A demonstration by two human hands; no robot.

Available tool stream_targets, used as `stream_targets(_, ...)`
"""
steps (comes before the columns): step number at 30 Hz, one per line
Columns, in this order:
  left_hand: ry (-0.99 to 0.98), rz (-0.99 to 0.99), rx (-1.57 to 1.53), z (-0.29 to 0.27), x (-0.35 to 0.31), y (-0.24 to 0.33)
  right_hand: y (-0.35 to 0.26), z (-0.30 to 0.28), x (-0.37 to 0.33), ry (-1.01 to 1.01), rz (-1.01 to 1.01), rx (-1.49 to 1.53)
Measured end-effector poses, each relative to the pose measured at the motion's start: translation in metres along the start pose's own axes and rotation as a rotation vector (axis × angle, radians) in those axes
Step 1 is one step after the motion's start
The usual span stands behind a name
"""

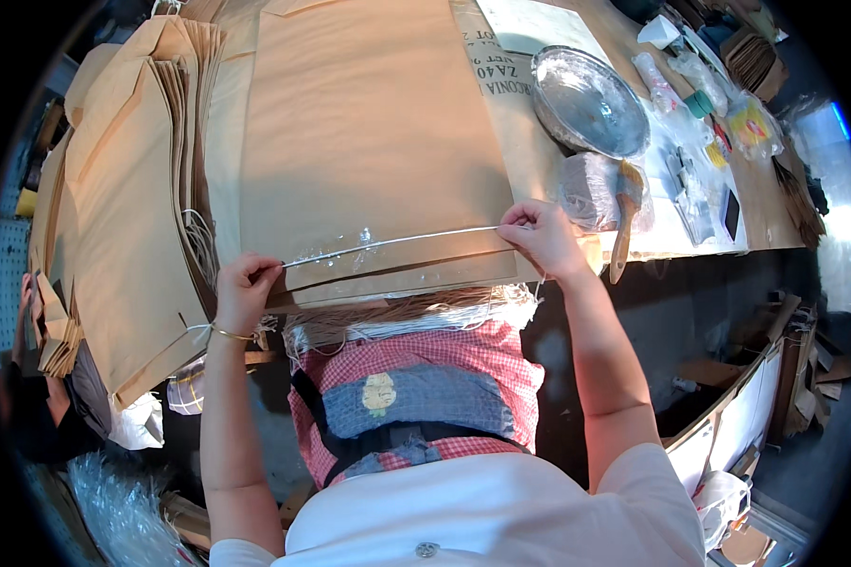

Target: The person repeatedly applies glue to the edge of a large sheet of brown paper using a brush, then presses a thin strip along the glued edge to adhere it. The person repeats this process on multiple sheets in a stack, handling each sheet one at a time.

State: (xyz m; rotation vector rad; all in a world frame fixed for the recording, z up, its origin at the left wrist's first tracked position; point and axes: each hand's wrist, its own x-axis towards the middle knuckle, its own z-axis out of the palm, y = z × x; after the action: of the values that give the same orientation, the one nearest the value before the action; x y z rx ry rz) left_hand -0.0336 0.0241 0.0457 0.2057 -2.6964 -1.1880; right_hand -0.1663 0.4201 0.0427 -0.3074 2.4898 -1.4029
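Note:
A thin white cord (pixel 397 239) is drawn nearly straight across the lower part of a large brown paper sheet or bag (pixel 373 123). My left hand (pixel 244 288) pinches its left end near the paper's lower left corner. At the right edge of the paper, my right hand (pixel 544 238) pinches the other end between thumb and fingers. Shiny wet-looking spots show on the paper around the cord. Just below the table edge, a bundle of loose cords (pixel 425 312) lies across my lap, over a red checked apron (pixel 425 352).
Folded brown paper bags (pixel 128 189) are stacked at the left, with a looped cord bundle (pixel 199 244) beside them. At the right are a round metal pan (pixel 591 102), a brush (pixel 626 213) and plastic bags (pixel 700 80). Another person's hand (pixel 26 291) shows at the far left.

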Motion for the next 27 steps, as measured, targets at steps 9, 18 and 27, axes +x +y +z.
stream_targets(9, 0.288, 0.331, 0.696, 0.017, -0.005, 0.036, 0.006, 0.000, 0.003, -0.150, 0.217, 0.363)
stream_targets(18, -0.109, 0.333, 0.198, 0.014, -0.019, 0.004, -0.005, 0.042, -0.007, 0.442, -0.362, -0.183)
stream_targets(27, -0.287, 0.180, 0.051, -0.012, 0.004, 0.016, -0.003, 0.033, 0.013, -0.053, -0.192, 0.167)
